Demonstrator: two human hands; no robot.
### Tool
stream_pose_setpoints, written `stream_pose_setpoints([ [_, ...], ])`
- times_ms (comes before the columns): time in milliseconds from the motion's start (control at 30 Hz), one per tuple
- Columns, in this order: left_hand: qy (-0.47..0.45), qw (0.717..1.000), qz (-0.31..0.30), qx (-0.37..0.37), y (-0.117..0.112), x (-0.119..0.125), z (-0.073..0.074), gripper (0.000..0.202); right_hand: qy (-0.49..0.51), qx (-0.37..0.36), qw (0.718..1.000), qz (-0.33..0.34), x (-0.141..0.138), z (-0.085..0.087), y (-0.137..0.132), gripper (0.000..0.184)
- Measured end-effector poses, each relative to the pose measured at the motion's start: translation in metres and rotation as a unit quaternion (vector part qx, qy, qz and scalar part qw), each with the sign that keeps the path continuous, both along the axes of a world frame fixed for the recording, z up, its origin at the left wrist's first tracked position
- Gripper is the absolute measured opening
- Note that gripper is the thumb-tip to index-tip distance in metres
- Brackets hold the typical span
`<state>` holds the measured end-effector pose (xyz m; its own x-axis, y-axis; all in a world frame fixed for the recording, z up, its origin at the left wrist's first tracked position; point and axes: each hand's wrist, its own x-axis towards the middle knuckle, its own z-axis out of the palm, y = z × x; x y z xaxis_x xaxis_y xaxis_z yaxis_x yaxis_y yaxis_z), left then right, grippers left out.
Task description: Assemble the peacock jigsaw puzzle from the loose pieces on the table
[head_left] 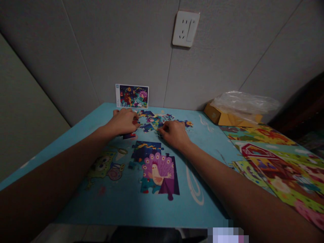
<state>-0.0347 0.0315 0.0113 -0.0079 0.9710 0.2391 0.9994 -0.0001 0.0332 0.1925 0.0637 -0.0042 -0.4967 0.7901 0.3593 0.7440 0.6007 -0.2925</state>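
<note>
Loose jigsaw puzzle pieces (148, 127) lie in a pile at the back of the table. My left hand (125, 120) is at the pile's left side, thumb and fingers bent around a reddish puzzle piece (136, 122). On the pile's near right side, my right hand (174, 133) has its fingers drawn together over a puzzle piece, mostly hidden under the fingertips. Between my forearms sits a joined puzzle section (158, 172) with a purple peacock and a dark blue sky. Another dark piece (129, 136) rests just below my left hand.
A picture card (133, 97) of the puzzle leans upright against the wall. At the right, a yellow box (236, 119) with clear plastic wrap (243, 103) stands beside colourful farm-scene boards (286, 168). The blue tabletop (121, 206) carries printed cartoon figures. A socket (186, 29) is on the wall.
</note>
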Motion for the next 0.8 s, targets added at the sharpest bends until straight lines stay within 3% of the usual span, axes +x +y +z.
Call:
stream_pose_setpoints([
  [133,-0.008,0.999,-0.001,-0.038,0.001,-0.002,0.001,0.033,-0.003,-0.005,1.000,-0.001,0.001,-0.001,0.000,0.020],
  [300,-0.012,0.999,-0.006,-0.029,0.004,-0.005,-0.001,0.036,-0.003,-0.006,1.000,-0.001,0.001,0.001,-0.002,0.020],
  [633,-0.064,0.989,-0.008,0.135,0.001,-0.006,0.007,0.038,0.027,-0.003,1.000,0.013,0.000,-0.002,-0.002,0.021],
  [733,-0.128,0.966,-0.058,0.218,-0.005,0.003,0.009,0.034,0.076,-0.015,0.997,0.021,-0.001,-0.001,-0.003,0.032],
  [800,-0.169,0.943,-0.150,0.245,-0.010,0.012,0.009,0.029,0.130,-0.045,0.990,0.021,-0.002,0.000,-0.004,0.043],
])
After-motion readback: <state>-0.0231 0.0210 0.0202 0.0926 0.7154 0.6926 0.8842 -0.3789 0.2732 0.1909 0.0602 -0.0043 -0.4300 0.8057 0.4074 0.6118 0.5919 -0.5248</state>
